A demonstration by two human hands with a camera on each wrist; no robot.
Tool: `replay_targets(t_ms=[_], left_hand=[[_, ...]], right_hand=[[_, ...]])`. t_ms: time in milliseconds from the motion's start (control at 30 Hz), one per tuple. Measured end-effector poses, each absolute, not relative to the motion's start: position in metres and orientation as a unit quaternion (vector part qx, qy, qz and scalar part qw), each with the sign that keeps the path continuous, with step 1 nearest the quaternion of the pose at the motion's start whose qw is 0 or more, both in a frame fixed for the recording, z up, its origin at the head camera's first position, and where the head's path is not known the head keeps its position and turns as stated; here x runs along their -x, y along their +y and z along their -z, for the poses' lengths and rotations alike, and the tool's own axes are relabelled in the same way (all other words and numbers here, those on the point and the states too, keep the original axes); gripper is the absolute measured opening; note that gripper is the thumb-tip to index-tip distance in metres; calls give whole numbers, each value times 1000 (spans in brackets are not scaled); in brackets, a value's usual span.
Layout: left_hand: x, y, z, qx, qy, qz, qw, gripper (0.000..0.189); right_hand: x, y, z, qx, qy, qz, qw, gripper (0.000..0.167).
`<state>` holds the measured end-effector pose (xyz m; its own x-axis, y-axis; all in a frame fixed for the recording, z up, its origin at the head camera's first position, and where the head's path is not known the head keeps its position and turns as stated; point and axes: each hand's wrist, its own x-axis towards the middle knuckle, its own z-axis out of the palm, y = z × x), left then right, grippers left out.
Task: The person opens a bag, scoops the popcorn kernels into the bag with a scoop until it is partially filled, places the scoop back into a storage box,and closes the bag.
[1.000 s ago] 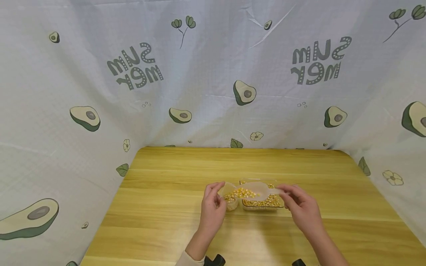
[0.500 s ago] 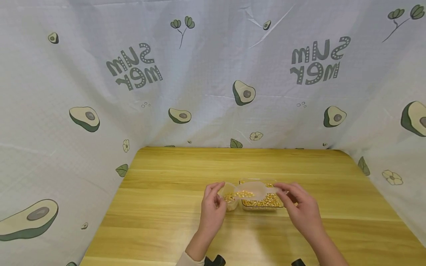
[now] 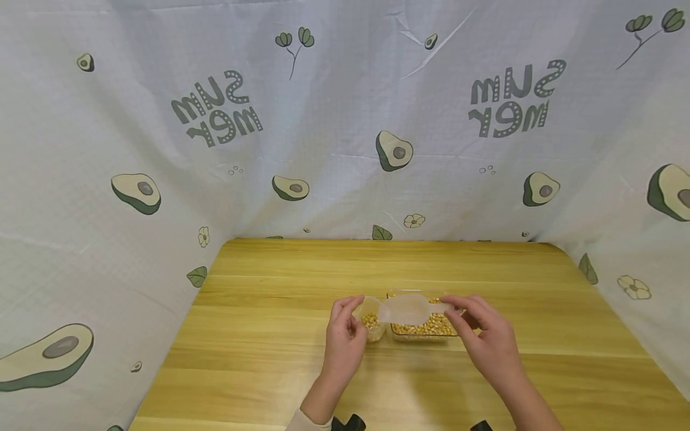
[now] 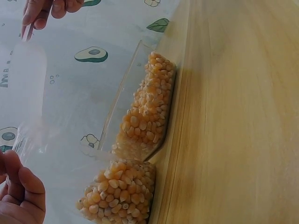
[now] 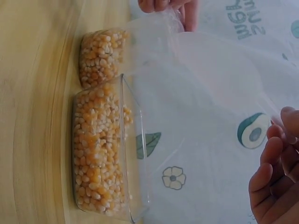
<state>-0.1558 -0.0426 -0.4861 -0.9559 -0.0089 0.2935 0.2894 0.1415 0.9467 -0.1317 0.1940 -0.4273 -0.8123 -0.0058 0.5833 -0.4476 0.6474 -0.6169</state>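
Observation:
In the head view my left hand (image 3: 344, 340) pinches the rim of a clear plastic cup (image 3: 377, 334) partly filled with corn kernels (image 3: 369, 320). My right hand (image 3: 489, 336) holds the handle of a translucent white scoop (image 3: 408, 309) between thumb and fingers. The scoop's mouth sits at the cup's rim, and no kernels show in its bowl. Close to the cup stands a clear rectangular container (image 5: 122, 154) holding many kernels (image 4: 148, 105); the scoop passes above it. From the right wrist, the cup's kernels (image 5: 100, 56) reach about midway up its wall.
A wooden table (image 3: 259, 335) carries the cup and container. Behind it and at both sides hangs a pale curtain (image 3: 334, 120) printed with avocados, leaves and lettering.
The kernels in the scoop have run out into the cup, leaving the scoop bare. My right hand has shifted slightly left with the scoop; the left hand holds still.

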Motion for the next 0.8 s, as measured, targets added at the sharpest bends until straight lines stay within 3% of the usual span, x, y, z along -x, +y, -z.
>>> replay_targets(t_ms=[500, 800], left_hand=[[156, -43, 487, 89, -746, 649, 121, 51], [156, -43, 486, 87, -748, 647, 120, 50]], right_hand=[[130, 195, 431, -127, -853, -426, 274, 21], [129, 198, 432, -104, -841, -473, 240, 23]])
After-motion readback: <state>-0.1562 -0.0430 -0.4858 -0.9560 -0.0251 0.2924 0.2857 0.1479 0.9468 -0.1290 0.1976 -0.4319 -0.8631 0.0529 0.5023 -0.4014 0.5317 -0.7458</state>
